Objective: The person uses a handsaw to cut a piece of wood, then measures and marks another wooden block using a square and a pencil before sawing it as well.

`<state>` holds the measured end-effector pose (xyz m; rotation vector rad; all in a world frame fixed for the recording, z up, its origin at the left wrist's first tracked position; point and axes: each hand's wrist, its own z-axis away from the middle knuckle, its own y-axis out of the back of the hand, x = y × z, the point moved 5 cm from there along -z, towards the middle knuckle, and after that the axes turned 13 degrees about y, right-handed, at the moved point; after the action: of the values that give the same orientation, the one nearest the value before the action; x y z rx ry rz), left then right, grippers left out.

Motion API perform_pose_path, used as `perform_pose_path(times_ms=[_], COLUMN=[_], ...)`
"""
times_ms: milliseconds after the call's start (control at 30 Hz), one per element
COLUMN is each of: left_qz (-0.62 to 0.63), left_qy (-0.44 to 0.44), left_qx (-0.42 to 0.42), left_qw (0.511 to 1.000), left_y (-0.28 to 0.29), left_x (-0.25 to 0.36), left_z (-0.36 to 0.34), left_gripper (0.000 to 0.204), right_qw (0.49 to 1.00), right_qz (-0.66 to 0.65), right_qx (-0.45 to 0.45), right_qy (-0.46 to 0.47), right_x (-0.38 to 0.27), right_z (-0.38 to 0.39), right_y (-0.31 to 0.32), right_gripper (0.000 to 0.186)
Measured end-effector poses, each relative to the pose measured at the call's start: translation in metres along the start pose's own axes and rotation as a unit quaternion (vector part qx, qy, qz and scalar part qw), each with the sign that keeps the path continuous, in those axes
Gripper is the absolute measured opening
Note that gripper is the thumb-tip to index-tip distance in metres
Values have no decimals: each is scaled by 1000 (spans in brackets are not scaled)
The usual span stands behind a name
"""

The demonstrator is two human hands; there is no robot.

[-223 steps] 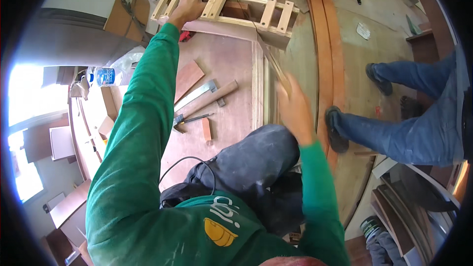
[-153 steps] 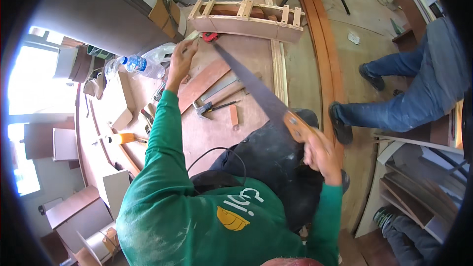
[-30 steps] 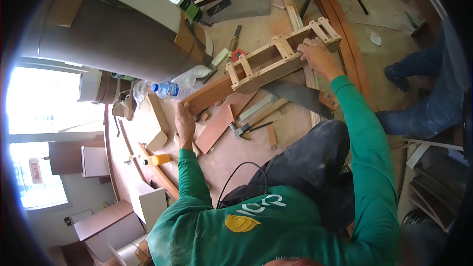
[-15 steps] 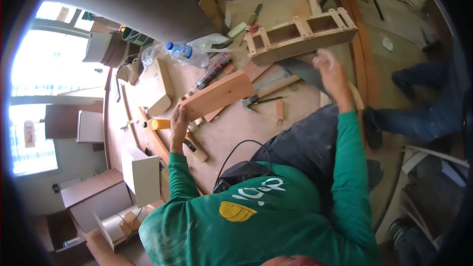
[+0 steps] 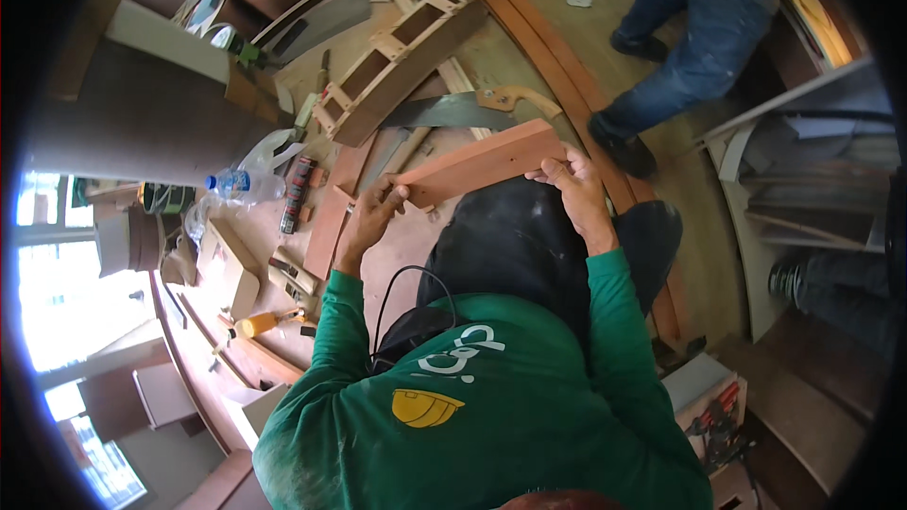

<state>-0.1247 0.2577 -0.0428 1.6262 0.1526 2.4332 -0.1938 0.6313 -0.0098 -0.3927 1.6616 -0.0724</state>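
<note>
A short reddish-brown wooden board point(image 5: 482, 166) is held level across my lap, one end in each hand. My left hand point(image 5: 376, 215) pinches its left end between thumb and fingers. At the right end my right hand point(image 5: 574, 187) grips the lower edge, thumb on the near face. Just beyond the board lies a handsaw point(image 5: 449, 111) with a wooden handle. Farther off sits a long wooden frame with several open compartments point(image 5: 402, 61).
To the left are a water bottle point(image 5: 230, 181), a dark spray can point(image 5: 297, 194), a wooden hand plane point(image 5: 292, 274) and a yellow-handled tool point(image 5: 255, 325). Long reddish planks point(image 5: 553, 52) run along the right. Another person in jeans point(image 5: 675, 38) stands beyond them.
My right hand has come down and taken hold of the board's right end. The board has moved right, in front of my lap. The view has turned toward the right.
</note>
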Motion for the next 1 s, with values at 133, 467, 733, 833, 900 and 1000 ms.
perform_pose_path(times_ms=[133, 467, 733, 833, 900, 1000], left_qz=[-213, -311, -199, -193, -192, -215], left_qy=[-57, -272, -219, -232, -174, -146], left_qx=[-13, -85, -119, -79, -51, -36], left_qw=[975, 907, 948, 950, 965, 965], left_y=[-30, -165, -200, -201, -201, -198], left_x=[75, 208, 188, 175, 168, 160], left_z=[-1, -38, -35, -23, -12, -8], left_gripper=[47, 55, 30, 38, 46, 56], right_qw=[999, 1000, 999, 999, 998, 996], right_qz=[23, -17, -49, -46, -66, -86], right_qx=[30, -1, 1, 1, 0, -7], right_qy=[-14, 0, 1, -1, -17, -9], right_x=[8, 16, 11, 7, 9, 9], right_z=[20, 19, 22, 20, 22, 22], right_y=[27, 28, 35, 37, 35, 35], right_gripper=[31, 30, 29, 27, 27, 28])
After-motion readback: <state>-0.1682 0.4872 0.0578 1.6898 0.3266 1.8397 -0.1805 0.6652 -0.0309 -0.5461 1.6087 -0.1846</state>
